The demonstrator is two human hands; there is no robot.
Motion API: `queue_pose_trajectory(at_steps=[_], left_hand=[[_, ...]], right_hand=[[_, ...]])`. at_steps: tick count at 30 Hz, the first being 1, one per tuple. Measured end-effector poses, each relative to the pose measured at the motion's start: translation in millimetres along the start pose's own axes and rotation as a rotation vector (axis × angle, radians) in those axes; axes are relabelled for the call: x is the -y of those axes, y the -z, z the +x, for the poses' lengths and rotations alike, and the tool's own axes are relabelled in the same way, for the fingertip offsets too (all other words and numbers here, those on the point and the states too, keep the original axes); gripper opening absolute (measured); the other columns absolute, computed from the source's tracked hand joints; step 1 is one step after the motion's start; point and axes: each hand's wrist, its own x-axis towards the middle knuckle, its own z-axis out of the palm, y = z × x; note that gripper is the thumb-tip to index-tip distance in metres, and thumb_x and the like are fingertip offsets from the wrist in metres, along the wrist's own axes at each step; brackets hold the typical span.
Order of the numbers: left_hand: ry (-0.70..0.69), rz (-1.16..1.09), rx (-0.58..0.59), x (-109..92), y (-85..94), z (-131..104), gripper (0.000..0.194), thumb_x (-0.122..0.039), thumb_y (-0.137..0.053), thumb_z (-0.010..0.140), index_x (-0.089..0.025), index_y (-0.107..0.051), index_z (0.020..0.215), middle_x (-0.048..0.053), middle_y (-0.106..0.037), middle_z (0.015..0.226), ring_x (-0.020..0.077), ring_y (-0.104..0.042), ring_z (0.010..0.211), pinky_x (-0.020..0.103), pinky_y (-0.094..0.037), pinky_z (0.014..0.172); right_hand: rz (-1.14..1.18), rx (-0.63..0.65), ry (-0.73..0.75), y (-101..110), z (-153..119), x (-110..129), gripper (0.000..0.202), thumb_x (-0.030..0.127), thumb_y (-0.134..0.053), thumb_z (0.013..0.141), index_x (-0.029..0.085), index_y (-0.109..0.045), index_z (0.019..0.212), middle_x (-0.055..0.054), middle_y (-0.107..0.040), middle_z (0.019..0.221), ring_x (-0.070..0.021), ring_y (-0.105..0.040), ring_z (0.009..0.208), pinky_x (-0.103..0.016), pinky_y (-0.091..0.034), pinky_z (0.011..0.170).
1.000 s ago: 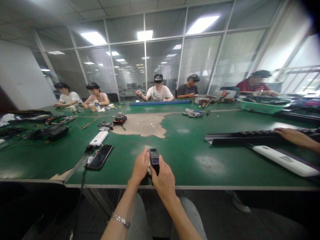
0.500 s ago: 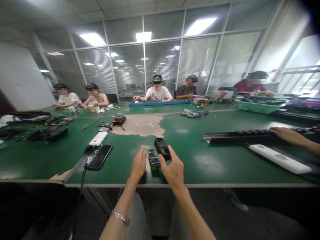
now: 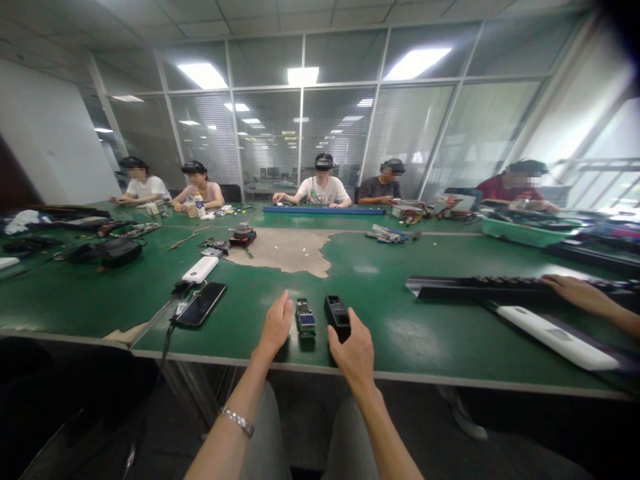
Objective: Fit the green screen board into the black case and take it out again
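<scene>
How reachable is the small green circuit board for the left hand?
Likely yes: the left hand is beside the green board, nothing visible between them; the black plastic housing lies beyond it.

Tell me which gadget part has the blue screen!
The circuit board nearer the left hand; the black casing by the right hand shows no blue.

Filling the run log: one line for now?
left hand: open beside circuit board | right hand: at black casing | board: on green table, apart from casing
</scene>
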Motion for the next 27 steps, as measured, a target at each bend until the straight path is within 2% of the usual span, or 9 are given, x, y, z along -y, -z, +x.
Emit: queue_pose_trajectory(at_steps=[12, 19, 22, 27], left_hand=[[-0.02, 0.07, -0.04, 2.0, 0.0, -0.6, 0.049, -0.04, -0.036, 0.097, -0.01, -0.056, 0.131, 0.015, -0.056, 0.136, 0.0233, -0.051, 0.129, 0.04, -0.036, 0.113], [-0.019, 0.076, -0.058, 4.2, 0.0, -0.4, 0.047, -0.037, -0.037, 0.096, -0.011, -0.056, 0.131, 0.014, -0.057, 0.135, 0.0236, -0.052, 0.128, 0.042, -0.037, 0.112], [-0.02, 0.071, -0.059, 3.6, 0.9, -0.7, 0.048, -0.037, -0.037, 0.097, -0.009, -0.055, 0.131, 0.016, -0.057, 0.135, 0.0241, -0.052, 0.128, 0.041, -0.037, 0.112], [-0.017, 0.05, -0.063, 2.1, 1.9, -0.5, 0.048, -0.038, -0.038, 0.097, -0.011, -0.055, 0.132, 0.015, -0.057, 0.136, 0.0241, -0.052, 0.128, 0.041, -0.037, 0.112]], right_hand=[[-0.052, 0.044, 0.014, 5.0, -0.1, 5.8, 0.082, 0.049, -0.054, 0.083, 0.008, -0.027, 0.148, -0.02, -0.049, 0.139, -0.0339, -0.048, 0.121, -0.045, -0.042, 0.098], [-0.117, 0.043, 0.066, 3.3, -2.8, 3.9, 0.069, 0.045, -0.047, 0.088, 0.005, -0.038, 0.143, -0.02, -0.06, 0.12, -0.0328, -0.052, 0.109, -0.045, -0.042, 0.094], [-0.106, 0.058, 0.083, 3.0, -4.1, 3.0, 0.066, 0.046, -0.044, 0.089, 0.004, -0.044, 0.14, -0.02, -0.061, 0.119, -0.0323, -0.053, 0.109, -0.044, -0.042, 0.095], [0.031, 0.077, -0.079, 11.4, -0.4, 12.6, 0.07, 0.054, -0.048, 0.086, 0.007, -0.049, 0.137, -0.02, -0.06, 0.127, -0.0315, -0.056, 0.113, -0.043, -0.043, 0.096]])
